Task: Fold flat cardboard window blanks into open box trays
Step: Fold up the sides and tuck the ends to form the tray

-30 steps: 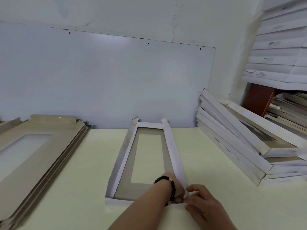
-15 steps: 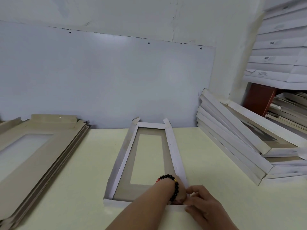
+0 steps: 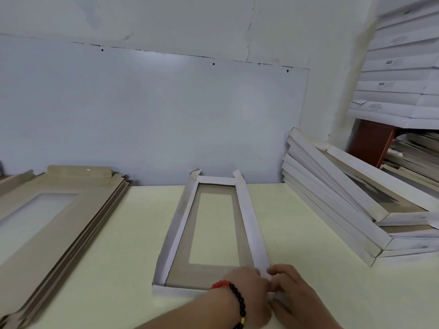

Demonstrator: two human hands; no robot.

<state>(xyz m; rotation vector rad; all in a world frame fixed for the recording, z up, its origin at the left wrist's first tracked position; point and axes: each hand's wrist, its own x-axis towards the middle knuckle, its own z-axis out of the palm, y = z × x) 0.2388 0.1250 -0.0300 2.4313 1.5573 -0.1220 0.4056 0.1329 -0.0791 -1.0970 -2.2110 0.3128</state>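
Nearest the camera, the left hand (image 3: 249, 284), with a bracelet of black and red beads (image 3: 234, 299) on its wrist, and the right hand (image 3: 293, 290) meet at the near right corner of the half-folded grey cardboard window tray with white outer faces (image 3: 213, 274). Both hands have their fingers curled onto the white flaps there; each grip is closed on the card at that corner. The tray lies at the middle of the pale yellow worktop (image 3: 123, 245), its long sides raised, its rectangular window showing the worktop through it, and its far end reaching almost to the wall panel. To the left, well apart from it, sits a stack of flat grey cardboard window blanks (image 3: 59, 222). To the right, a leaning pile of folded white trays (image 3: 337, 205) rests on the worktop. Behind everything stands a pale grey wall panel (image 3: 154, 115), with more white boxes stacked on a shelf (image 3: 399, 74) at far right.
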